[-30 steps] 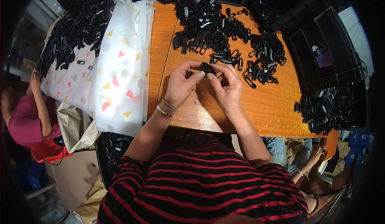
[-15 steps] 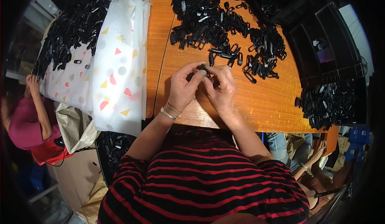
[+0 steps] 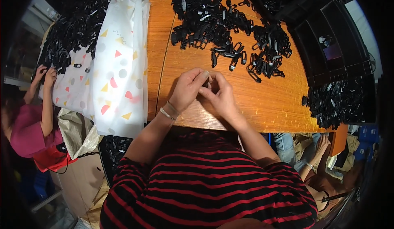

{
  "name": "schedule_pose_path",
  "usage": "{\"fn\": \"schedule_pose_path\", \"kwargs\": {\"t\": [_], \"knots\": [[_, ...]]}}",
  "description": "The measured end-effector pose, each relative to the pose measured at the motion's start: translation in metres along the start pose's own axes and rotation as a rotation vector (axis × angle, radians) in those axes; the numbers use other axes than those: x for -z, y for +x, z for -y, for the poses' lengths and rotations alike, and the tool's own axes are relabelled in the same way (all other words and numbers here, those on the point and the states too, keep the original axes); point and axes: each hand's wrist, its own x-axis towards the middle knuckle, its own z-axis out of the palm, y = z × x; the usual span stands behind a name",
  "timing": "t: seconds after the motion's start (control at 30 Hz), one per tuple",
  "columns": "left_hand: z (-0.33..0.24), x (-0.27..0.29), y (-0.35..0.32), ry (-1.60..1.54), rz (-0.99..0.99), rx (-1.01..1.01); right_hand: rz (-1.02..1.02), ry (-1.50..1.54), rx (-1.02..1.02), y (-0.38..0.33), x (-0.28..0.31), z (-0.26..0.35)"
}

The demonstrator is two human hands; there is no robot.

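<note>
My left hand [image 3: 187, 87] and my right hand [image 3: 220, 92] are pressed together over the wooden table [image 3: 271, 101], fingertips meeting around a small black plastic part [image 3: 209, 83] that is mostly hidden between them. A thin bracelet circles my left wrist. Just beyond my hands lies a big heap of black plastic clips [image 3: 230, 28], spread across the far half of the table.
A white sheet with coloured shapes [image 3: 117, 65] covers the table's left side, with more black parts [image 3: 65, 36] on it. Another person in a pink top [image 3: 28, 126] works at the far left. Dark trays [image 3: 332, 44] and another pile of clips [image 3: 336, 101] sit right.
My hands have drawn closer toward me, away from the heap, and stay closed together on the small part. The view has shifted slightly.
</note>
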Motion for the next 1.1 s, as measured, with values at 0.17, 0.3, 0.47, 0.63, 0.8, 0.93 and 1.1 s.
{"fn": "schedule_pose_path", "kwargs": {"t": [0.17, 0.3, 0.47, 0.63, 0.8, 0.93, 1.1], "knots": [[-0.009, 0.046, 0.04, 0.773, -0.254, -0.073, -0.152, -0.278, 0.012, 0.041, 0.03, -0.014], [-0.024, 0.047, 0.064, 1.114, -0.483, -0.295, -0.231, -0.805, 0.088, 0.062, 0.029, -0.017], [-0.017, 0.05, 0.076, 1.359, -0.512, -0.244, -0.111, -0.767, 0.056, 0.062, 0.023, -0.012], [-0.015, 0.046, 0.071, 1.413, -0.523, -0.296, -0.069, -0.732, 0.082, 0.053, 0.027, -0.016], [-0.017, 0.052, 0.07, 1.413, -0.527, -0.318, -0.025, -0.672, 0.113, 0.054, 0.031, -0.014], [-0.025, 0.047, 0.053, 1.103, -0.437, -0.302, -0.098, -0.572, 0.259, 0.06, 0.025, 0.005], [-0.054, 0.021, 0.023, 0.152, -0.088, 0.053, -0.087, -0.418, 0.492, 0.068, 0.018, 0.009]]}}
